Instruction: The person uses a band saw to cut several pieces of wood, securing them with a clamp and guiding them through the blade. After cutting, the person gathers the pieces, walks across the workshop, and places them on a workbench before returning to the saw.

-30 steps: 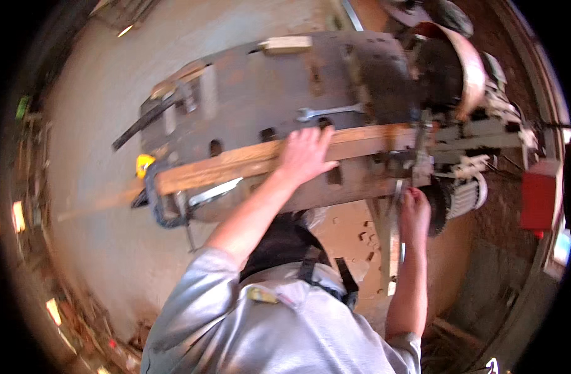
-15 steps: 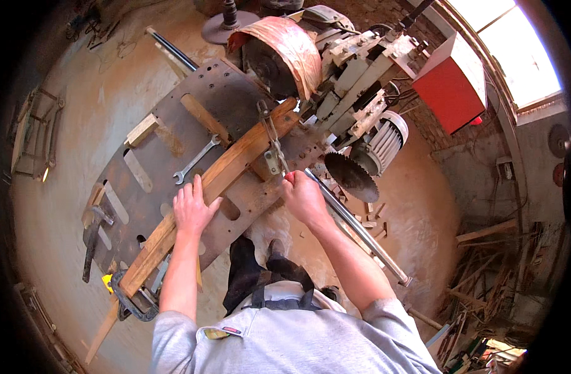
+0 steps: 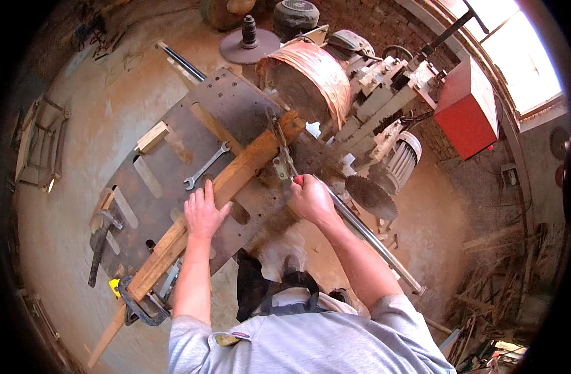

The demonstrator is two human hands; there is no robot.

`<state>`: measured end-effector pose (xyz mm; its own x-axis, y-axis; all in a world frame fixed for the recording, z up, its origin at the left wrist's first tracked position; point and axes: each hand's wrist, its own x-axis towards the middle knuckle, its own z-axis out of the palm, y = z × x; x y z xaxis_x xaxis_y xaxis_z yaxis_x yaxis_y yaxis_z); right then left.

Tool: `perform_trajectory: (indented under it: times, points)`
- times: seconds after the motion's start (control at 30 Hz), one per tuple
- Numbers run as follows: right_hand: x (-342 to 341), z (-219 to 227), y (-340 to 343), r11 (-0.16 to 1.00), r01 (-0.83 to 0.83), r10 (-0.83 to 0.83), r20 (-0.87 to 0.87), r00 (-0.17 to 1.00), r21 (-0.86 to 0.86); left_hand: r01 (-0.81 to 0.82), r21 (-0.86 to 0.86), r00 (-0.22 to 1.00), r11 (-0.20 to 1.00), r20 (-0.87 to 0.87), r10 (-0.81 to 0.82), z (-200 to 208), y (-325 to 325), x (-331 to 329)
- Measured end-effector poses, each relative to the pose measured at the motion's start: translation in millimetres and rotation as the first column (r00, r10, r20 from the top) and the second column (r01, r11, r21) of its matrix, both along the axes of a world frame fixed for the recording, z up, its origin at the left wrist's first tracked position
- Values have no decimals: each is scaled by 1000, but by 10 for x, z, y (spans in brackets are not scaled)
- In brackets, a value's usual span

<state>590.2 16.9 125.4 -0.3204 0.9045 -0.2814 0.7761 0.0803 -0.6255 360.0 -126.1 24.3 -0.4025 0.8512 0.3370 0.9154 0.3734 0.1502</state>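
Note:
A long brown wooden beam [image 3: 238, 174] lies slantwise across a dark metal table [image 3: 185, 118]. My left hand [image 3: 203, 215] rests on the beam's near part, fingers stretched out over it. My right hand [image 3: 313, 198] is closed round the red grip of a toggle clamp [image 3: 282, 153], whose metal arm reaches over the beam's far end. Beyond the beam, an open-ended wrench [image 3: 206, 166] lies on the metal surface. At the beam's near left end sits a black C-clamp [image 3: 139, 311].
A hammer [image 3: 102, 234] and a small wood block [image 3: 152, 137] lie on the table. At the right are a toothed saw blade [image 3: 371, 197], a motor [image 3: 405, 159], a steel rail [image 3: 372, 240] and a red box [image 3: 467, 107]. A copper-coloured guard [image 3: 313, 78] stands behind.
My view has shifted, so the table and machine appear farther right and slightly lower. Both hands keep their places on the beam and the clamp's grip.

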Motion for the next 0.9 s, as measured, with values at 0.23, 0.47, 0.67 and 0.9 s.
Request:
perform_trajectory:
  times: [0.23, 0.47, 0.67, 0.9]
  points:
    - [-455, 102, 160, 999, -3, 4, -11, 1000, 47, 3, -6, 1000, 1000, 21, -3, 90, 153, -456]
    - [-982, 82, 380, 1000, 11, -11, -13, 1000, 20, -1, -50, 999, 999, 53, 3, 174, 329, -965]
    - [-1498, 79, 609, 1000, 2, -2, 11, 1000, -4, -13, -88, 997, 996, 79, 20, 164, 513, -1457]
    - [-2186, 35, 800, 1000, -8, 7, 28, 1000, 27, -11, -37, 999, 999, 48, 13, 30, 748, -2132]
